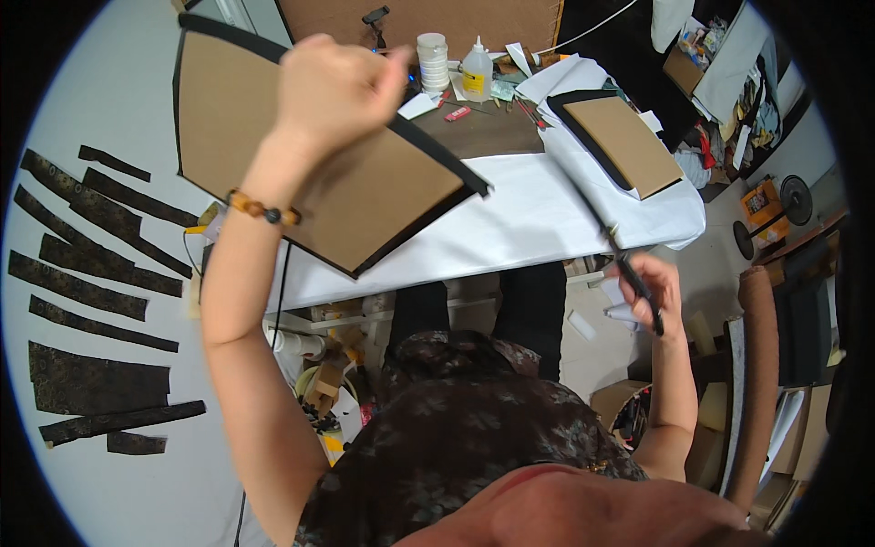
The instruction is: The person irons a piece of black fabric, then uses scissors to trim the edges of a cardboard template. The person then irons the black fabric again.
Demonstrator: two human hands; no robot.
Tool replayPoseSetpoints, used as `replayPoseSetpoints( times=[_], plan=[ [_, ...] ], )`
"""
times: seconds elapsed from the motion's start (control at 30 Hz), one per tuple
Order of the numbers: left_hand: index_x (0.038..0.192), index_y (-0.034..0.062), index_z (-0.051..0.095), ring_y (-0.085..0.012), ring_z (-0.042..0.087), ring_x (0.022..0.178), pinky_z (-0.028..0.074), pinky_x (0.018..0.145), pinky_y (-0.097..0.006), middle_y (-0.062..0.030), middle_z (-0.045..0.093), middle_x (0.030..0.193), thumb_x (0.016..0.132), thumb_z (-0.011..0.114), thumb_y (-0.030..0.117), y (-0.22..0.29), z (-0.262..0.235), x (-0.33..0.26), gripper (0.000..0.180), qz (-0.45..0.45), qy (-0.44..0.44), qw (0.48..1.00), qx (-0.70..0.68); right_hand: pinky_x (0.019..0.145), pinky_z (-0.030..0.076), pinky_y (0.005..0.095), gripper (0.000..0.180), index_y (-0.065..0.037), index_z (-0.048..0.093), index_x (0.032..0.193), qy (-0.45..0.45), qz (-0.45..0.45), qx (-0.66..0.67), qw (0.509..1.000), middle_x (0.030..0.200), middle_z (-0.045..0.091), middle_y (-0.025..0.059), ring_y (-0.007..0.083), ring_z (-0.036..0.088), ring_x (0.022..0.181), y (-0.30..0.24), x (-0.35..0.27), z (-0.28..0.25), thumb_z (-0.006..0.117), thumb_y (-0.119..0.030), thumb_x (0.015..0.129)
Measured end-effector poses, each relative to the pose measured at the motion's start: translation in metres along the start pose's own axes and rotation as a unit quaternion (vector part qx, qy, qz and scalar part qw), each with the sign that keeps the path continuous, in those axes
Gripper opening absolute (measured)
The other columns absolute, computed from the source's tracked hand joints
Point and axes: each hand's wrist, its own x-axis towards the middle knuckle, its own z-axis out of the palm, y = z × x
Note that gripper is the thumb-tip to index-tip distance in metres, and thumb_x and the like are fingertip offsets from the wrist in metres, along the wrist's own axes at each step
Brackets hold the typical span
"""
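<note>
A tan panel [365, 196] with black edging is tilted above the left part of the white-covered table. My left hand [333, 91], with a beaded bracelet at the wrist, is closed at the panel's far edge and seems to hold it; the fingertips are hidden. To the right, my right hand [654, 287] grips long dark scissors [629, 266] by the handles. Their blades reach up and leftward over the table's near edge, slightly blurred. A second, smaller tan panel [624, 141] with a black border lies at the table's right end.
Behind the panel stand a white jar [433, 62] and a clear nozzle bottle [476, 73], with papers and pens around. Dark patterned strips [109, 273] are spread over a white surface at left. Boxes, a brown roll [758, 365] and a small fan [796, 201] crowd the right.
</note>
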Motion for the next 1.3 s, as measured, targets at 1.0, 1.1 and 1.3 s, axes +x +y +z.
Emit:
replayPoseSetpoints(
  times=[1.0,1.1,1.3],
  plan=[
    [0.054,0.0048,0.032,-0.0077,0.029,0.048,0.025,0.044,-0.030,0.0056,0.038,0.050,0.104,0.045,0.036,-0.010,-0.013,-0.001,0.061,-0.481,0.388,0.737,-0.275,0.079,0.051,0.0262,0.037,-0.003,0.053,0.114,0.253,-0.256,0.235,0.903,0.092,0.062,0.0030,0.0132,0.063,0.083,0.004,0.127,0.127,0.074,-0.003,0.084],
    [0.049,0.0048,0.032,-0.0061,0.028,0.047,0.024,0.044,-0.029,0.0060,0.036,0.046,0.103,0.050,0.031,-0.019,-0.022,-0.008,0.062,-0.401,0.373,0.810,-0.211,0.051,0.043,0.0217,0.023,-0.008,0.049,0.103,0.247,-0.211,0.126,0.937,0.078,0.053,-0.0015,0.0057,0.051,0.065,0.037,0.105,0.079,0.068,-0.013,0.092],
    [0.049,0.0037,0.042,-0.0154,0.032,0.037,0.026,0.042,-0.029,-0.0021,0.035,0.043,0.085,0.064,0.000,-0.011,-0.023,-0.010,0.042,-0.030,0.252,0.967,-0.037,0.054,0.035,0.0194,0.028,0.005,0.065,0.104,0.120,-0.107,-0.074,0.984,0.072,0.050,-0.0031,0.0035,0.045,0.058,0.008,0.036,0.012,0.076,-0.007,0.081]
  ],
)
